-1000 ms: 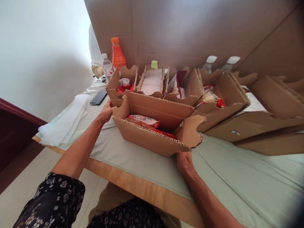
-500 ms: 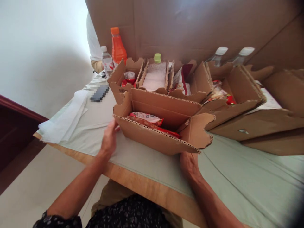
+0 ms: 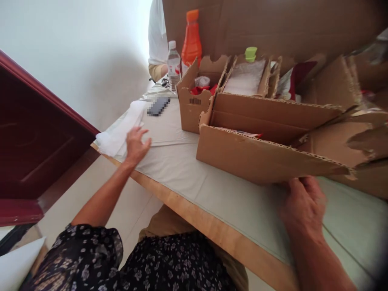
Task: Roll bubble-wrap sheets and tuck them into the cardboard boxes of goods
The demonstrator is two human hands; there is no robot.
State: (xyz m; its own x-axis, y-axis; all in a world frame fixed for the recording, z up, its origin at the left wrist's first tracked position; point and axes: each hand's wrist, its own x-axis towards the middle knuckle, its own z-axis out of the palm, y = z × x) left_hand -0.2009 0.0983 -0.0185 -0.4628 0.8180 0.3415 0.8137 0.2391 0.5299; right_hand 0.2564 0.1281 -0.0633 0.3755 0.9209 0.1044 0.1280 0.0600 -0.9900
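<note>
An open-topped cardboard box [image 3: 242, 151] stands long side towards me on the cloth-covered table. Inside it, the edge of a red and white packet [image 3: 242, 132] shows; the rest is hidden by the front wall. Curled against the lower front edge near the box's right end is my right hand [image 3: 306, 204], its fingertips partly hidden. My left hand [image 3: 137, 146] is away from the box with fingers spread and nothing in it, beside the white sheets of packing foam [image 3: 121, 131] at the table's left end.
Behind stand several cardboard boxes, including one with a barcode [image 3: 194, 113] and one with foam wrap [image 3: 245, 79]. An orange bottle [image 3: 192, 40] and a clear bottle [image 3: 173, 66] are at the back. A blurred-out dark phone-like object [image 3: 158, 107] lies left. Another person's sleeve [image 3: 157, 36] shows behind.
My left hand has left the box's left end and moved left to the foam sheets. My view has swung left. My right hand stays at the box's lower right.
</note>
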